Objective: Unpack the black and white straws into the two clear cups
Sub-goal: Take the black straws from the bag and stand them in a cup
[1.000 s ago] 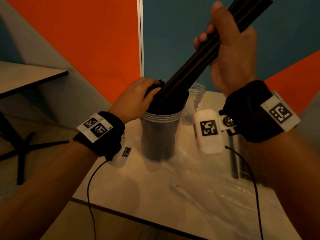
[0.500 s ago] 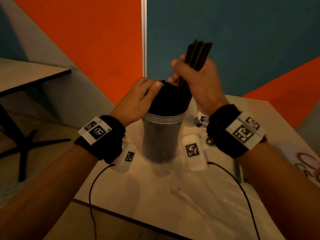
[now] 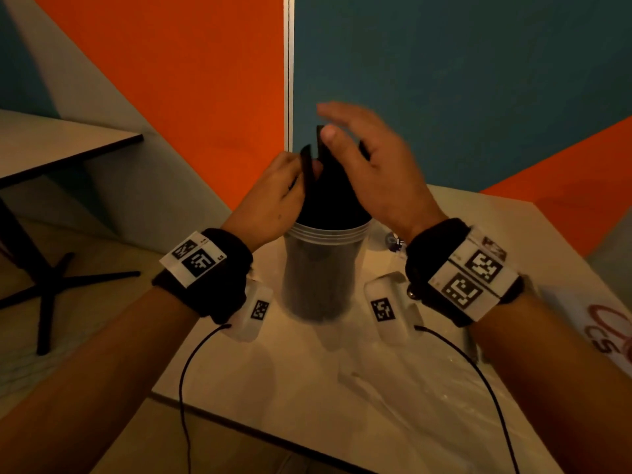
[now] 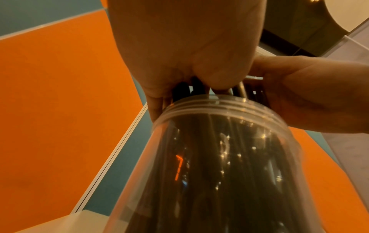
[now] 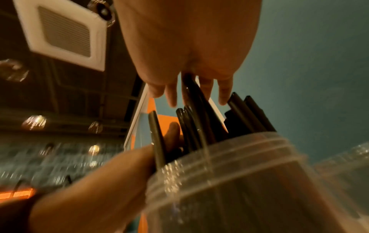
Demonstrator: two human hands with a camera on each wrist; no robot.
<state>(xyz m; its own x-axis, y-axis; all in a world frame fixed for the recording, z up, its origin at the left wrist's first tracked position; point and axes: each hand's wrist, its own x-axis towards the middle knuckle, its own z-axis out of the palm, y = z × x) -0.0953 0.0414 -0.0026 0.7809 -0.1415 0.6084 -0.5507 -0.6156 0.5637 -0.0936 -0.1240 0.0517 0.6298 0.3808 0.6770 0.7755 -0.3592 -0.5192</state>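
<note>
A clear cup (image 3: 325, 268) packed with black straws (image 3: 328, 193) stands upright in the middle of the table. My left hand (image 3: 273, 196) curls round the left side of the straw bundle just above the rim; the right wrist view shows its thumb (image 5: 171, 134) against the straws (image 5: 199, 126). My right hand (image 3: 362, 159), blurred, is spread over the straw tops with straight fingers (image 5: 223, 94) touching them. In the left wrist view the cup (image 4: 219, 157) fills the lower frame. A second clear cup (image 5: 347, 167) stands just behind, to the right. No white straws show.
Crumpled clear plastic wrap (image 3: 410, 405) lies on the table (image 3: 239, 371) in front of the cup. The table's front edge (image 3: 273, 436) is close. Orange and blue wall panels stand right behind. Another table (image 3: 51, 142) and a chair base (image 3: 51, 285) are off to the left.
My right hand brought the bundle of black straws down into the cup, let go, and now lies open over their tops. My left hand stayed at the rim.
</note>
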